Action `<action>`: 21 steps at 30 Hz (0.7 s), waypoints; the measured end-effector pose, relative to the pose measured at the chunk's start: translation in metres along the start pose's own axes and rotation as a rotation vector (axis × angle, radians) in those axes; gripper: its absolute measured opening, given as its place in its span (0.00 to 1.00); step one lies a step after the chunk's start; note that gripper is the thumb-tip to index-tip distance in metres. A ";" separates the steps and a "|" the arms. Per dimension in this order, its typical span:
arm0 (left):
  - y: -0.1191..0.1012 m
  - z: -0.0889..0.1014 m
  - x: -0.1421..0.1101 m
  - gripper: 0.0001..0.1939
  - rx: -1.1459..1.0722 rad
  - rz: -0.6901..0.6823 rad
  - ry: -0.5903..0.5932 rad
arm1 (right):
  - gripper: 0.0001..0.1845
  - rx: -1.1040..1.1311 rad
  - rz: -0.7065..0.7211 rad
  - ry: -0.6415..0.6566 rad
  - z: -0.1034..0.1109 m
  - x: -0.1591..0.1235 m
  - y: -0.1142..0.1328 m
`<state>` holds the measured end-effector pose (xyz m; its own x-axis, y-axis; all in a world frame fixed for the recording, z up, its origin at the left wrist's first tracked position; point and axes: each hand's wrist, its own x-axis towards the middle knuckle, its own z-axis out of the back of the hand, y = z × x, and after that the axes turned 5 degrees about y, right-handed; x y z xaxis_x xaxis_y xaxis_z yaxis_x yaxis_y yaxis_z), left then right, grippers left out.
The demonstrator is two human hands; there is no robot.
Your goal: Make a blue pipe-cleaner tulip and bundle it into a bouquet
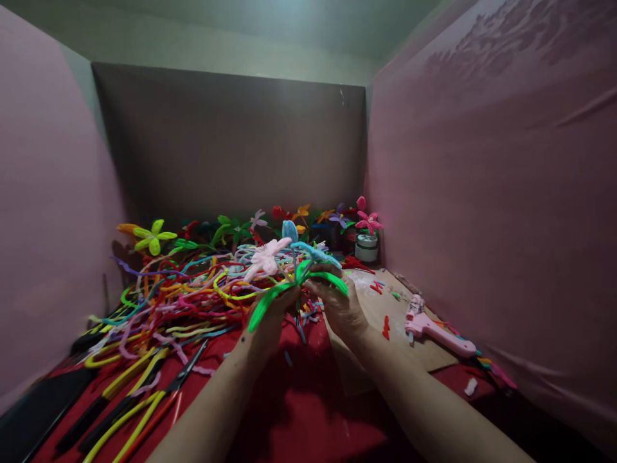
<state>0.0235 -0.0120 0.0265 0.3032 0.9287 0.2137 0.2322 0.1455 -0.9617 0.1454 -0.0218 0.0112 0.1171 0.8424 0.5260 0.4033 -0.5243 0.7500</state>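
Note:
Both hands are together in front of me around the stems of a small pipe-cleaner flower bunch. It has a pale pink flower [268,257], a light blue flower [315,253] and long green leaves [332,279] that arch out to both sides. My left hand [276,310] closes on the stems from the left, partly covered by a drooping leaf. From the right, my right hand [343,307] closes on the same stems, its fingertips near the leaf bases. Dark stem ends hang below the fingers.
A heap of coloured pipe cleaners [193,289] spreads at the left, with pliers [116,392] and scissors [178,379] before it. A pink glue gun [438,331] lies on a board [385,347] at the right. Finished flowers [154,236] and a small white pot [366,248] stand behind.

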 end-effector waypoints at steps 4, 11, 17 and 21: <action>0.003 0.002 0.001 0.12 0.051 -0.032 0.114 | 0.07 -0.192 0.071 -0.012 0.000 -0.001 0.001; 0.013 0.009 0.007 0.15 -0.007 0.014 0.116 | 0.04 -0.358 0.250 0.041 0.004 -0.003 0.002; -0.002 0.002 -0.002 0.13 0.061 -0.001 0.102 | 0.07 -0.270 0.142 0.035 0.003 -0.002 0.002; -0.006 0.000 -0.003 0.13 0.027 0.043 0.057 | 0.13 -0.493 0.345 0.053 0.005 -0.003 0.003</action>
<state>0.0215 -0.0161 0.0312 0.3644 0.9136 0.1805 0.1930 0.1155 -0.9744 0.1513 -0.0257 0.0098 0.1152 0.6129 0.7817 -0.1200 -0.7726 0.6234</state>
